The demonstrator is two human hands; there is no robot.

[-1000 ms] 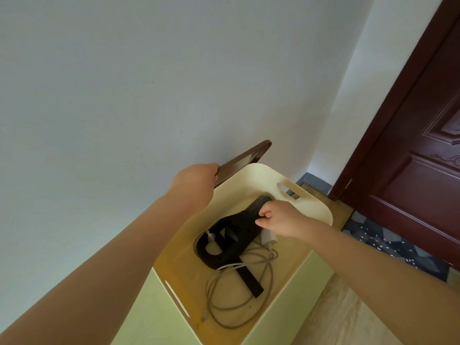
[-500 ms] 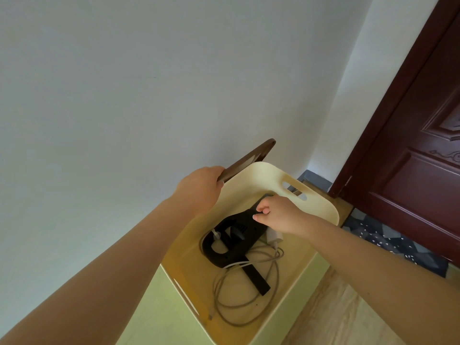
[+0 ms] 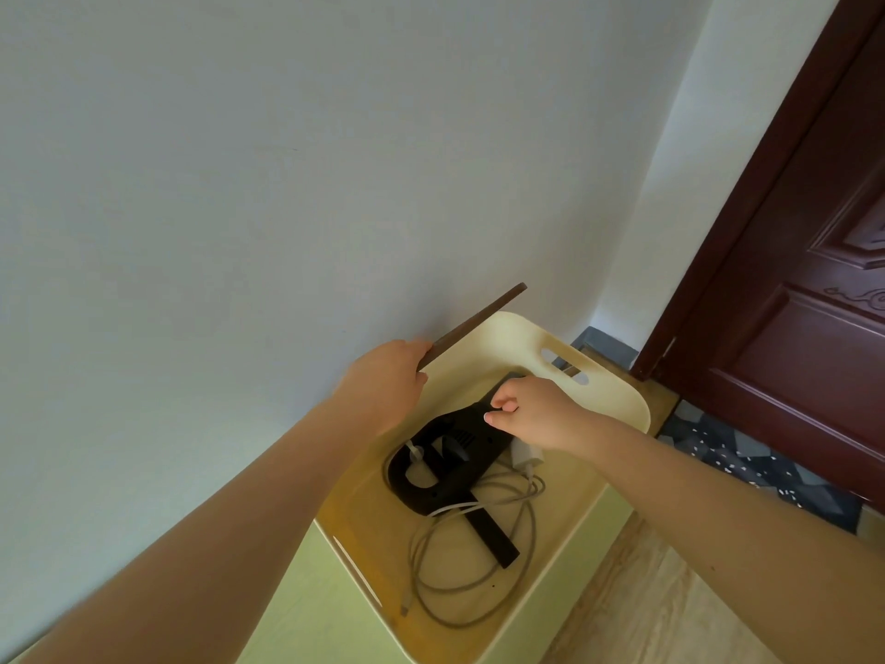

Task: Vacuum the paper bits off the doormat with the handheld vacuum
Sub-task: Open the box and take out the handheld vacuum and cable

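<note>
Against the wall on the left, the left hand (image 3: 383,381) grips the near end of a thin brown lid (image 3: 474,323), its fingers clenched round the edge, and holds it tilted up over the far left rim of a cream bin (image 3: 618,395). The vacuum (image 3: 450,467) lies inside the bin on its floor, black, with a white cord (image 3: 479,587) plugged into it and looped loosely around and below it, and a white plug (image 3: 527,455) just beside its right flank. Its long axis runs diagonally: the looped handle sits at the near left, and the body narrows toward the far right, where the nose is hidden under the right hand (image 3: 531,414). A separate black bar lies across the cord nearer the viewer. The right hand's fingers are curled and pinch the upper body of the vacuum. Further right, past the bin, the doormat (image 3: 747,467) lies on the floor before a dark door (image 3: 790,280), with pale paper bits (image 3: 704,433) scattered on it.

The step in hand looks like fetching the tool; no cleaning has begun. The next move likely calls for lifting it clear of the tangled cord and unplugging it first.
</note>
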